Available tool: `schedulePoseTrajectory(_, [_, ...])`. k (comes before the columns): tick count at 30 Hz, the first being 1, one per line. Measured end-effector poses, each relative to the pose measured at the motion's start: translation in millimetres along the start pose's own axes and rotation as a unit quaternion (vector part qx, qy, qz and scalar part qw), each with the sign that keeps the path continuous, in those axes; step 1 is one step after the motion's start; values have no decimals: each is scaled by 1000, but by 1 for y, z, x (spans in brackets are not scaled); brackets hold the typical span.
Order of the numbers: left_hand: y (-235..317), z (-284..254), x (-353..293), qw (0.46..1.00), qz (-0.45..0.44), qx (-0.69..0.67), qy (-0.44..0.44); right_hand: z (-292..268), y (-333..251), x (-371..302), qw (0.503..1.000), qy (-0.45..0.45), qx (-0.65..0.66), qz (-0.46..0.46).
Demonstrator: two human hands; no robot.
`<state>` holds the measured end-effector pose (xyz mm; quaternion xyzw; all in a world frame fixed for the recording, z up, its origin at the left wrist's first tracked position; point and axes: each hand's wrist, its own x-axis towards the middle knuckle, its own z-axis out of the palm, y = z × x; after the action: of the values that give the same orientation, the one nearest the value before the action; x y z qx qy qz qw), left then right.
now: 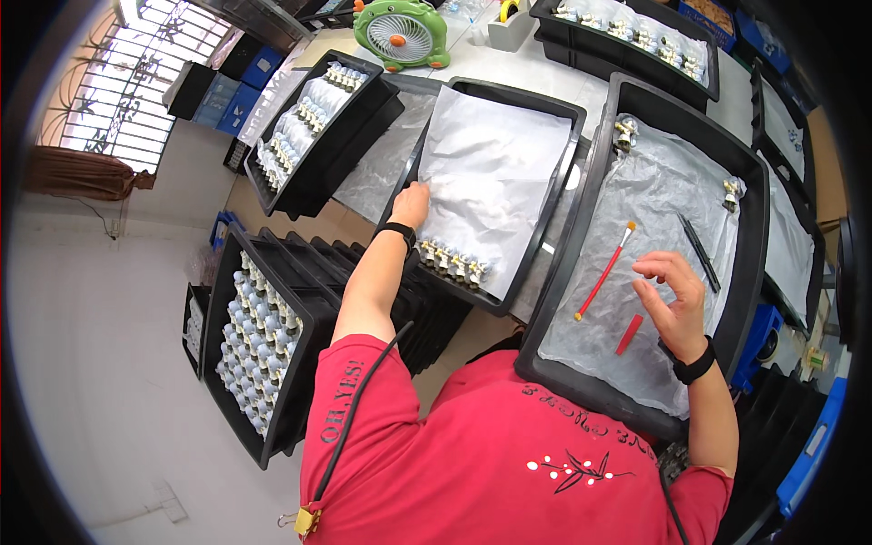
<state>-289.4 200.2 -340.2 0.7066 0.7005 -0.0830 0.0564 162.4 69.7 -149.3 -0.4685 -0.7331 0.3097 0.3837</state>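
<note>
My left hand [411, 206] is closed at the left edge of a white paper sheet [490, 154], its fingertips partly hidden. That sheet lines a black tray [572, 113] in the middle, where a row of small figurines [454, 263] stands along the near end. Over the right-hand black tray [620, 100] hovers my right hand [674, 295], fingers curled but apart, with nothing in them. Below it, on crinkled paper [627, 204], lie a red-handled brush [604, 272], a short red strip [629, 334] and a black pen [698, 252]. Two figurines [626, 133] [731, 194] stand near that tray's far end and right side.
Stacked black trays [309, 318] filled with figurines [259, 336] stand at the left. Another figurine tray [363, 118] sits at the far left, and one more [627, 73] at the back. A green fan [400, 36] stands behind the middle tray. Further trays [786, 227] line the right side.
</note>
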Motion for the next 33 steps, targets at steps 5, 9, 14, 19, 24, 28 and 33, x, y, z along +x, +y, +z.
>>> schedulePoseTrajectory(5, [0,-3,-1,1000,16,-17,-1,-1,1,1,1000,-6,3,-4])
schedulePoseTrajectory(9, [-4,5,-1,1000,17,-16,-13,0,1,3,1000,-8,9,-9])
schedulePoseTrajectory(14, [-3,7,0,1000,5,-26,9,1,2,2,1000,-15,14,0])
schedulePoseTrajectory(19, [-5,7,2,999,34,-5,-13,0,2,2,1000,-17,17,6])
schedulePoseTrajectory(24, [-2,-1,2,999,42,-17,4,-1,3,2,1000,-18,6,3])
schedulePoseTrajectory(28, [-3,0,1,999,44,-20,7,0,2,3,1000,-12,15,7])
schedulePoseTrajectory(33, [-5,7,6,999,31,-10,5,0,2,3,1000,-15,16,6])
